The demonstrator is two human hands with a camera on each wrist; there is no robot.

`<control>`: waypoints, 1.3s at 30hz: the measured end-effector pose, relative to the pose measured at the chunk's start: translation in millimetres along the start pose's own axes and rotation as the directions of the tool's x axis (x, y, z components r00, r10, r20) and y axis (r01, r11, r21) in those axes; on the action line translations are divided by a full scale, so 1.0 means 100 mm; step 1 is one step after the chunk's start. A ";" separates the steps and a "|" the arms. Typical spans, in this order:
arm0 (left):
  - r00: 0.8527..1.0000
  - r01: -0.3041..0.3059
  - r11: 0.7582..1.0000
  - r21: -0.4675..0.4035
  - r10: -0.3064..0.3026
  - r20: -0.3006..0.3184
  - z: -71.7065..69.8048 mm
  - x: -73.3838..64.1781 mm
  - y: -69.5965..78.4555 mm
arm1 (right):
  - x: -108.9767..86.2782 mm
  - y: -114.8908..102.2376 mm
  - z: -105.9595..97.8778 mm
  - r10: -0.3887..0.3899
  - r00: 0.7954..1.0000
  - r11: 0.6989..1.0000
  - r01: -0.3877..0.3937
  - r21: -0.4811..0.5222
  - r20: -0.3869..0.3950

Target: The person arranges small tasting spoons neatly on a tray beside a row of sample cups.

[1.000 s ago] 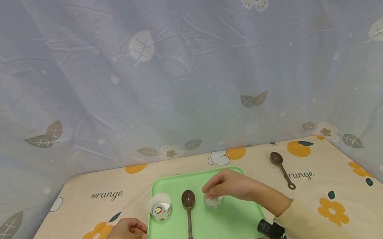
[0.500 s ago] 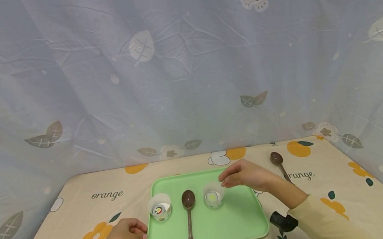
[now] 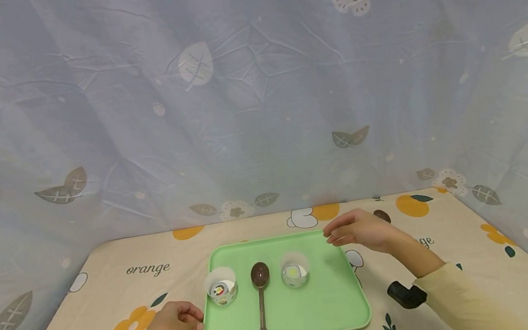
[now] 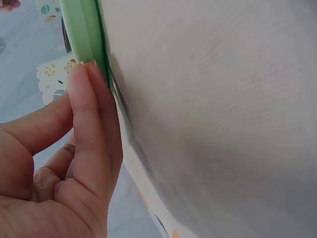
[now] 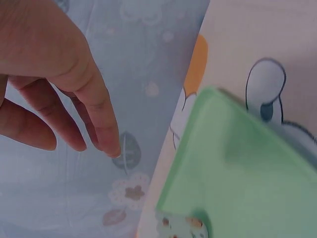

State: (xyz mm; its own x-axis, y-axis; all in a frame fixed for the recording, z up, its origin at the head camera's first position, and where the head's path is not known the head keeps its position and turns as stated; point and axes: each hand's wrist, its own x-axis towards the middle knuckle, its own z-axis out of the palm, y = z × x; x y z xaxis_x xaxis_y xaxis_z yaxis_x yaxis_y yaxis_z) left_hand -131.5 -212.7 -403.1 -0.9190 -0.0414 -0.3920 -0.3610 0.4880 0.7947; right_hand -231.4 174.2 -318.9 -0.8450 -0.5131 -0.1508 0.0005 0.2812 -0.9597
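While a spoon (image 3: 260, 275) lies between two cups (image 3: 220, 288) (image 3: 295, 270) on the green tray (image 3: 320, 307), the right hand (image 3: 362, 229), loose and empty, hangs by its far right corner, partly hiding another spoon (image 3: 381, 216), and the left hand (image 3: 176, 322), fingers loose, touches its left edge.

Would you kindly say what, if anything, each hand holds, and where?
The left hand touches the tray at its left rim; whether it grips cannot be told. Right hand holds nothing.
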 end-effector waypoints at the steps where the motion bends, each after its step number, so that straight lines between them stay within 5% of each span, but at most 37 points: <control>1: 1.000 0.002 1.000 0.000 -0.002 -0.001 0.00 0.00 0.00 | 0.00 0.01 -0.03 0.000 1.000 1.000 0.000 -0.005 -0.009; 13: 1.000 0.002 1.000 0.009 -0.002 -0.004 0.01 0.01 0.00 | -0.08 0.18 -0.42 0.026 0.993 0.997 -0.034 -0.066 -0.116; 26: 1.000 -0.004 1.000 0.002 0.004 0.005 0.00 0.01 -0.01 | -0.21 0.37 -0.85 0.058 0.990 0.996 -0.066 -0.053 -0.132; 39: 1.000 0.005 1.000 0.008 -0.005 -0.001 0.00 0.00 -0.01 | -0.30 0.53 -1.06 0.088 0.979 0.993 -0.101 -0.062 -0.186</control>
State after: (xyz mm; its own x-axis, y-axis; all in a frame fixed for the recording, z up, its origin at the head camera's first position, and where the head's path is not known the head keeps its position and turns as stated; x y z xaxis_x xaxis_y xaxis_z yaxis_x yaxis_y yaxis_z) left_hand -131.0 -212.9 -404.3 -0.9172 -0.0449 -0.3959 -0.3647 0.4949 0.7888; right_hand -262.3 290.6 -340.6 -0.9264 -0.3266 -0.1876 0.0526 0.3809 -0.9231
